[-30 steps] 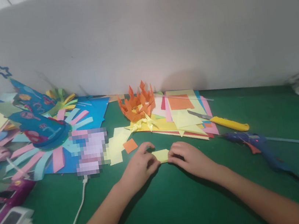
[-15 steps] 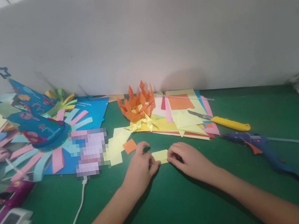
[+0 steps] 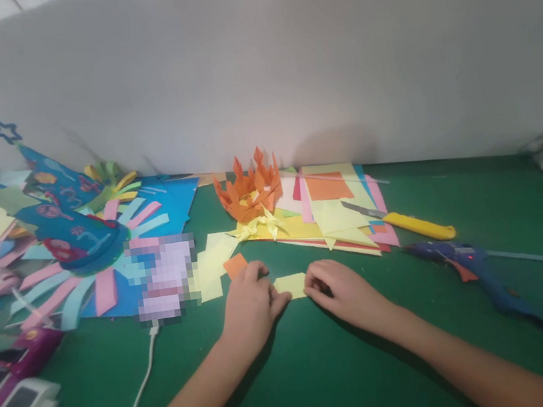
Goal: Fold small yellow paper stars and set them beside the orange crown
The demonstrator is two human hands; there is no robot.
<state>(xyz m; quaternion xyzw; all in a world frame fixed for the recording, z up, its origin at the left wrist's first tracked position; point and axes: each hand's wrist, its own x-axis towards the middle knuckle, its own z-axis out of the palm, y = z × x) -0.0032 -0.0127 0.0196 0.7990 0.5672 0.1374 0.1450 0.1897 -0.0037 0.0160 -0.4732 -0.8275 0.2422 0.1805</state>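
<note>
Head view: one small yellow paper piece [image 3: 294, 286], low on the green surface [image 3: 301, 381] between the two hands, matt and narrow, a slant at its upper right corner — partly folded, by its outline, and not yet matching the finished shapes behind. Left hand [image 3: 250, 306]: thumb laid on the piece's left end, index finger arched clear; whether the other fingers pinch or merely press is too blurred to tell. Right hand [image 3: 348, 290]: fingertips drawn together, pinching the right end. Completed, seemingly: one orange crown [image 3: 250, 194], crisp folded paper with upright points; beside its base, pale yellow folded stars [image 3: 270, 222], sharp-tipped. Unworked: loose yellow sheets [image 3: 209, 273], flat and overlapping; one orange square [image 3: 234, 266], just beyond the left hand; a layered paper stack [image 3: 332, 185] in orange, pink and cream. Tools, right: one cutter [image 3: 419, 225], yellow handle, thin grey blade; one blue glue gun [image 3: 480, 272], orange trigger, translucent stick at its rear. Left: blue cone hats [image 3: 75, 227], smooth-sided — pink and pale-blue paper strips fanned around the nearer brim.
</note>
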